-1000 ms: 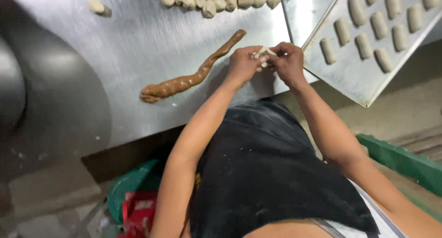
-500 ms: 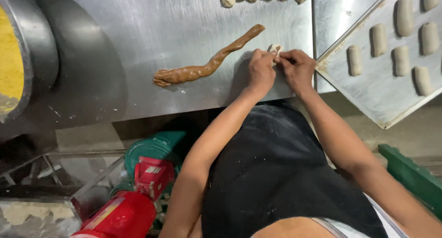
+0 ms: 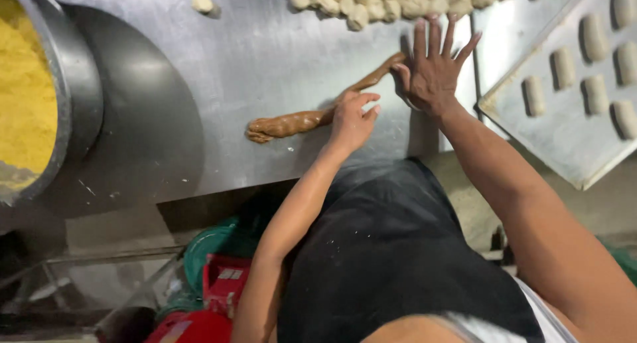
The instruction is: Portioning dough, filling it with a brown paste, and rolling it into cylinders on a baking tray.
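A long brown rope of paste [image 3: 292, 123] lies slantwise on the steel table [image 3: 232, 64]. My left hand [image 3: 352, 121] pinches this rope near its middle, fingers curled on it. My right hand [image 3: 434, 68] is flat over the rope's upper end with its fingers spread wide. Whatever is under its palm is hidden. A heap of small pale dough pieces [image 3: 398, 1] lies just beyond the right hand's fingertips.
A metal tray [image 3: 564, 137] with several shaped pale rolls [image 3: 564, 68] sits at the right, overhanging the table edge. A large metal bowl [image 3: 79, 84] of yellow powder [image 3: 26, 97] stands at the left. One loose dough piece [image 3: 202, 2] lies far left. Red [image 3: 225, 283] and green [image 3: 206, 250] containers sit below the table.
The hands, together on a small pale piece before, have parted. The left hand went down to the brown rope; the right opened flat with spread fingers over the table.
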